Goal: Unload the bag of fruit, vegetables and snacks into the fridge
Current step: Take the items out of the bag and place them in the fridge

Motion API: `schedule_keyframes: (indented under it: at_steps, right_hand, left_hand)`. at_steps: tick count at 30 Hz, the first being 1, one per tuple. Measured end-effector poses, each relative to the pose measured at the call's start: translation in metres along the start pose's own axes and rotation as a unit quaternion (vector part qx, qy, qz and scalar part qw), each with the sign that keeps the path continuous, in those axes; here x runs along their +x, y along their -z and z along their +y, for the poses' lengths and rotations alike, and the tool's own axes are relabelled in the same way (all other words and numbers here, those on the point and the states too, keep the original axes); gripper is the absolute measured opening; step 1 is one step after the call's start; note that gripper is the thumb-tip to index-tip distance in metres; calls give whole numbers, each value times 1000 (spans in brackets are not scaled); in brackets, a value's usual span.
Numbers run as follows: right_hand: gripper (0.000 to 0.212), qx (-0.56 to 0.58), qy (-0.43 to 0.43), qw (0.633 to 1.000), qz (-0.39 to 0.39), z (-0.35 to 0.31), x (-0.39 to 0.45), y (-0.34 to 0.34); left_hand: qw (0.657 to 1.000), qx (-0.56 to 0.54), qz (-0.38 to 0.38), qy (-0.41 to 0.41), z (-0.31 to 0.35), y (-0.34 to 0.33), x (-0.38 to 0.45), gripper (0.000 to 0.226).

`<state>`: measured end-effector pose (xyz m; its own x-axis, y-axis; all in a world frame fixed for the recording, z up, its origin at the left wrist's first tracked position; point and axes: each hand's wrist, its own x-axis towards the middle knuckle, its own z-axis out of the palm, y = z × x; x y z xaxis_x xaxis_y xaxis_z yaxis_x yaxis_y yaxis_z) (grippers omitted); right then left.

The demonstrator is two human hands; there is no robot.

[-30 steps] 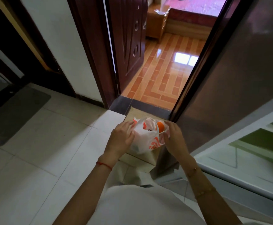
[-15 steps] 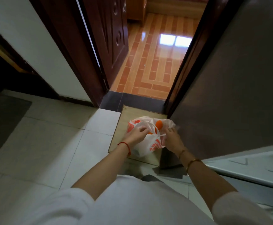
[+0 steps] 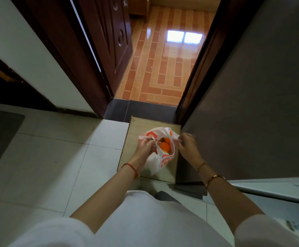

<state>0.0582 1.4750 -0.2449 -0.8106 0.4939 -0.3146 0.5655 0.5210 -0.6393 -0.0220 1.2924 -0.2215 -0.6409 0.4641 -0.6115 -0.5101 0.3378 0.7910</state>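
Your left hand (image 3: 146,145) and right hand (image 3: 188,146) are each pinching the bag (image 3: 156,163) rim (oranges (image 3: 165,146) showing), beside the fridge (image 3: 252,104) wall.

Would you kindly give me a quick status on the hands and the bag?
Left hand and right hand each pinching a bag handle, mouth pulled open. Bag on the board, oranges showing inside. Nothing blocking.

The fridge side (image 3: 252,104) walls off the right of the bag (image 3: 154,163); tiled floor (image 3: 56,166) lies open leftward.
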Motion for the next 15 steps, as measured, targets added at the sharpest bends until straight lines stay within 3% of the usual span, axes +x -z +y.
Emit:
schedule_keyframes:
  at_steps: [4,7,15]
  right_hand:
    - [10,90,-5,996,27,-26,2,7]
    - [14,144,-6,989,45,-35,4,10]
    - [27,264,-5,965,4,-49,-37,13]
  left_hand:
    - [999,26,30,-24,-3,11,-18,6]
    - [996,52,59,-49,-5,20,-36,9]
    - [964,187,143,-124,-7,42,-80,8]
